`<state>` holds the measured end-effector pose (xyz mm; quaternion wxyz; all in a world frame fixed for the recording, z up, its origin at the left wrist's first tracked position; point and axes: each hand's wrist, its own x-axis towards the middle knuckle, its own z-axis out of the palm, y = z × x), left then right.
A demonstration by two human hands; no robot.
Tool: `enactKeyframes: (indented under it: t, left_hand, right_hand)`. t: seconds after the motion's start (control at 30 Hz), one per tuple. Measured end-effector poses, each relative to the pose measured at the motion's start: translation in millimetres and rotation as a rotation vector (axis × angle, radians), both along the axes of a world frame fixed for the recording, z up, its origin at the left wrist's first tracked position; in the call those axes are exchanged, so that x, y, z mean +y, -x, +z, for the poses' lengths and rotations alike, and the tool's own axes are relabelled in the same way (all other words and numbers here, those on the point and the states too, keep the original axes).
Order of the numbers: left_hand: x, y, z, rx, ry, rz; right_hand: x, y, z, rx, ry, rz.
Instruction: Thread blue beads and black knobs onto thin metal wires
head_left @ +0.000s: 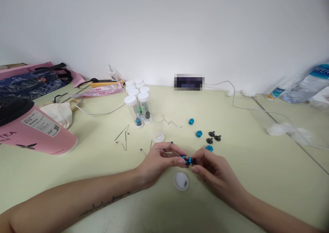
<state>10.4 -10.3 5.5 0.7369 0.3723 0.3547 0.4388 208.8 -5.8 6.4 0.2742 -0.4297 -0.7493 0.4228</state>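
My left hand (pixel 164 159) pinches a small blue metal part (pixel 186 160), from which a thin bent wire (pixel 167 151) with a dark ball tip (pixel 172 142) runs back over the fingers. Against the part's right side, my right hand (pixel 214 169) grips a black thumb screw (pixel 194 161). Whether its thread sits inside the part is hidden. Just below the hands lies a white lid (pixel 181 181) with tiny dark pieces in it. Behind my left hand stands a see-through tube (pixel 158 126) with small pieces at its bottom. Three blue nuts (pixel 198 134) and three black thumb screws (pixel 217 138) lie beyond my right hand.
Several white-capped tubes (pixel 131 102) stand together at the back. Bent wires (pixel 125 140) and L-shaped keys (pixel 174 124) are scattered on the table (pixel 102 164). A pink cup (pixel 38 133) stands at left. A white cable (pixel 233 95) and a water bottle (pixel 308 83) are at right.
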Motion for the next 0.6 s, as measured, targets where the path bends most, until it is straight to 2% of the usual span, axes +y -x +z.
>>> enactKeyframes:
  t: [0.27,0.6]
  left_hand:
    - [-1.5,0.2,0.4,-0.004,-0.02,0.0]
    - [-0.3,0.8,-1.0,-0.01,-0.016,0.014]
  right_hand:
    - [1.0,-1.6,3.7,-0.003,0.035,0.088]
    - [-2.4,0.6,-1.0,0.013,0.036,-0.039]
